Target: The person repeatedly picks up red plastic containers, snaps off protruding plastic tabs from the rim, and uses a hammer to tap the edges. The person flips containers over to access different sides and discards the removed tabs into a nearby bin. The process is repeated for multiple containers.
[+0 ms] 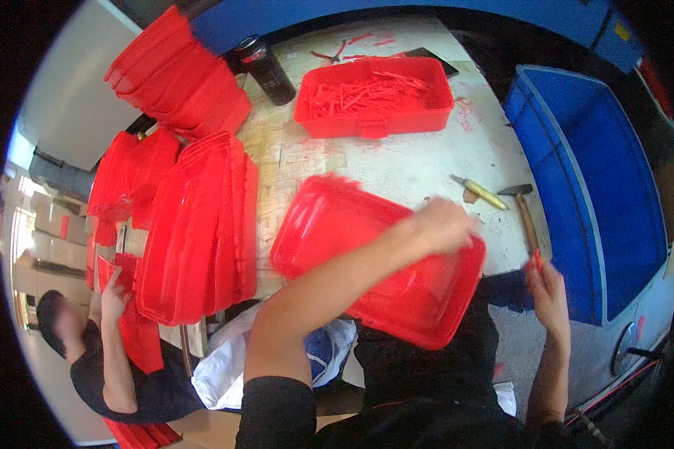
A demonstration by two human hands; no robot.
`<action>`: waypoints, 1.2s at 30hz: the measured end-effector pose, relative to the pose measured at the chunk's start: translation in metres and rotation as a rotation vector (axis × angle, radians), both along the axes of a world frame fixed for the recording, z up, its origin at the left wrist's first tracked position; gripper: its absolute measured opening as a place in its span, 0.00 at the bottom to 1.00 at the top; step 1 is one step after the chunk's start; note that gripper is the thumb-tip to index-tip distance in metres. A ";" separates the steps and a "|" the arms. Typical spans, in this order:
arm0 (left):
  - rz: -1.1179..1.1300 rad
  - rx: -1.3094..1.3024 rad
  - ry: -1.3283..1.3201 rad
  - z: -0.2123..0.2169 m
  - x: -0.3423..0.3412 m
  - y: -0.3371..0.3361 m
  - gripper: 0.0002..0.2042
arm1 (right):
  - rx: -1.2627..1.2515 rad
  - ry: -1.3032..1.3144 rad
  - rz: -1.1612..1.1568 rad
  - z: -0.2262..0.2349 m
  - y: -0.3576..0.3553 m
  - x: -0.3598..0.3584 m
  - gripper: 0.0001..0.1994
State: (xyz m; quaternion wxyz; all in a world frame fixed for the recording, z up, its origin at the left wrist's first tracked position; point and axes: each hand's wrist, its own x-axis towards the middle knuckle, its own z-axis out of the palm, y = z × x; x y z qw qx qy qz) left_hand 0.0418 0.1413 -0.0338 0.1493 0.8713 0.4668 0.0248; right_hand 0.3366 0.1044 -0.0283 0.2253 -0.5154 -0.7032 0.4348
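A red plastic tray [329, 232], shallow with a rounded rim, lies tilted at the front edge of the table. My left forearm crosses over it. My left hand [449, 226] is above the tray's right end; motion smears its fingers, and whether it holds anything is hidden. At the table's right side my right hand [548, 295] is closed around a small red thing [535, 262] whose kind I cannot make out. Just beyond those fingers is a hammer [526, 217] with a wooden handle. A yellow-handled knife-like tool [483, 192] rests left of the hammer's head.
A red bin [374, 126] of red scraps stands at the back, beside a black tumbler [266, 71] and pliers [329, 55]. Stacked red trays [198, 232] and red tubs [180, 75] line the left. A blue crate [562, 202] stands right. A co-worker's hand [114, 299] holds red plastic.
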 end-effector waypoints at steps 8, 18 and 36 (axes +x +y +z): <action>0.665 0.076 0.010 -0.009 -0.120 0.005 0.15 | 0.147 -0.048 0.232 0.044 0.060 -0.081 0.08; 0.707 0.266 0.081 0.006 -0.136 -0.010 0.17 | 0.322 -0.232 0.448 0.014 0.095 -0.175 0.09; 0.369 -0.188 -0.083 -0.010 -0.157 0.023 0.17 | 0.844 -0.709 0.629 -0.004 0.078 -0.230 0.04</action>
